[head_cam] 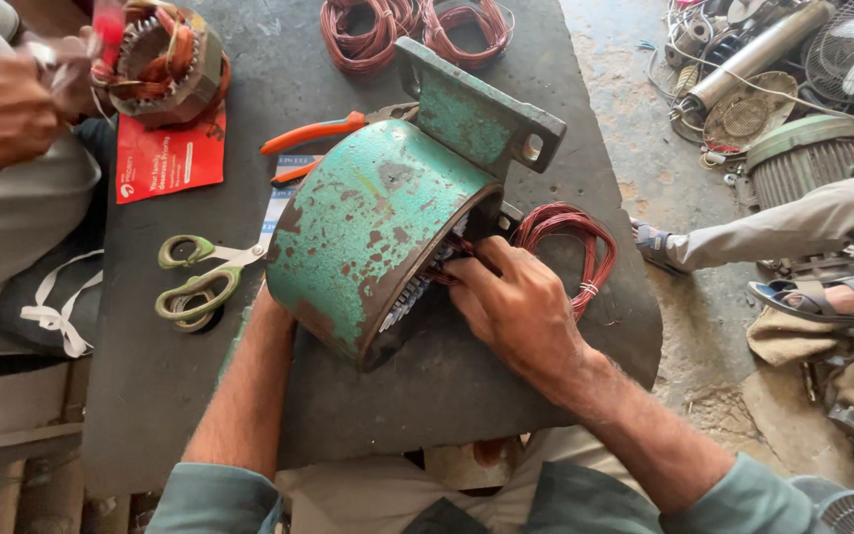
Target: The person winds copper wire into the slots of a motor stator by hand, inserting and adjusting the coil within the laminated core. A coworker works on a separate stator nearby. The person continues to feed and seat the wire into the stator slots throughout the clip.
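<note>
A rusty green motor housing (pixel 378 218) lies on its side on a dark mat (pixel 427 386). My right hand (pixel 516 307) is at its open end, fingers pinching copper winding wire (pixel 467 255) inside the stator slots. A loop of the same red-brown wire (pixel 575 237) lies just beyond that hand. My left hand is hidden behind the housing; only its forearm (pixel 249 386) shows, running up to the housing's left side.
Green-handled scissors (pixel 195 282) and orange-handled pliers (pixel 323 129) lie left of the housing. Copper coils (pixel 407 25) sit at the mat's far edge. Another person's hands (pixel 12 94) work a small stator (pixel 165 59) at top left. Sandalled feet (pixel 822 297) and motor parts fill the right.
</note>
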